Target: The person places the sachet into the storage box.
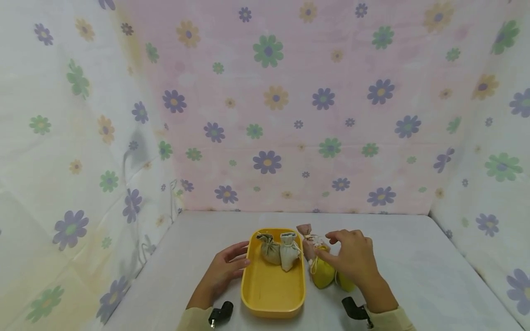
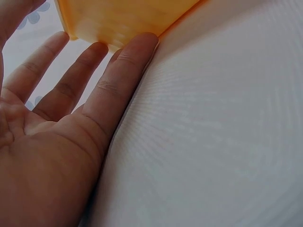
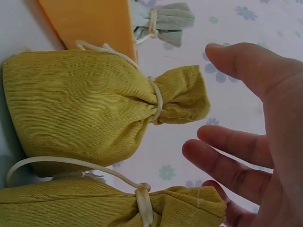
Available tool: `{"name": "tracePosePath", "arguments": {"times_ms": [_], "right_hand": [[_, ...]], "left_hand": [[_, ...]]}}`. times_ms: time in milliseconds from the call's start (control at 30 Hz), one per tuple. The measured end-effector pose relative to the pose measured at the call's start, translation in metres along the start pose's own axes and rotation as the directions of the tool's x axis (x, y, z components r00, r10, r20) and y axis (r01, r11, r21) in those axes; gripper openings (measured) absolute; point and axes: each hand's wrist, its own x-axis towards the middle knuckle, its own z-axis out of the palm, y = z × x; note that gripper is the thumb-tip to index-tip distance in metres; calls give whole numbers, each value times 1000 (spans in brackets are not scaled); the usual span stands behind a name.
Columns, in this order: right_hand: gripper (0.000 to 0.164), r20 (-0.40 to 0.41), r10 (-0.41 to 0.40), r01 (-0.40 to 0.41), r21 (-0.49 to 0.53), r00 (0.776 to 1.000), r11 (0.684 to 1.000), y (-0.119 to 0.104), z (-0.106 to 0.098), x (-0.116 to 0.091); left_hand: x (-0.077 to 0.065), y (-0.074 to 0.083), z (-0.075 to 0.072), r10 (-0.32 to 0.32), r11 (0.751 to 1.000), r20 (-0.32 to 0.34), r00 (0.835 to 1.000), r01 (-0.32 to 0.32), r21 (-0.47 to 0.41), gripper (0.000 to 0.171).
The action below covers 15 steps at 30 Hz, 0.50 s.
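Note:
My left hand (image 1: 223,272) rests beside the yellow tray (image 1: 273,295), its relaxed fingertips at the tray's left wall; the left wrist view shows the same fingers (image 2: 116,80) extended along the cloth. Inside the tray's far end stand an olive drawstring pouch (image 1: 270,253) and a pale grey one (image 1: 289,257). My right hand (image 1: 356,259) hovers over a yellow drawstring pouch (image 3: 85,104) right of the tray, thumb and fingers spread apart around its tied neck. Nothing is in its grasp. A second yellow pouch (image 3: 71,203) stands alongside, partly hidden by this hand in the head view.
Behind the yellow pouches, close to the tray's right rim, is a pinkish-brown pouch (image 1: 304,230) with a pale cord. White cloth covers the table (image 1: 426,271). Flowered fabric (image 1: 290,138) hangs at the back and on both sides.

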Motion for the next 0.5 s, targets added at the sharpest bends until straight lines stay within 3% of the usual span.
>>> {"name": "tracePosePath", "arguments": {"times_ms": [133,333,500], "right_hand": [[76,2,5,-5,-36,1000,999,1,6,-1],[52,12,-9,9,-43,1000,999,1,10,1],[46,24,-10,12,-46,1000,999,1,10,0]], "left_hand": [[0,0,0,4,1000,6,1000,-4,-1,66],[1,0,0,12,1000,1,1000,-12,5,65],[3,1,0,6,1000,7,1000,-6,-10,65]]}}
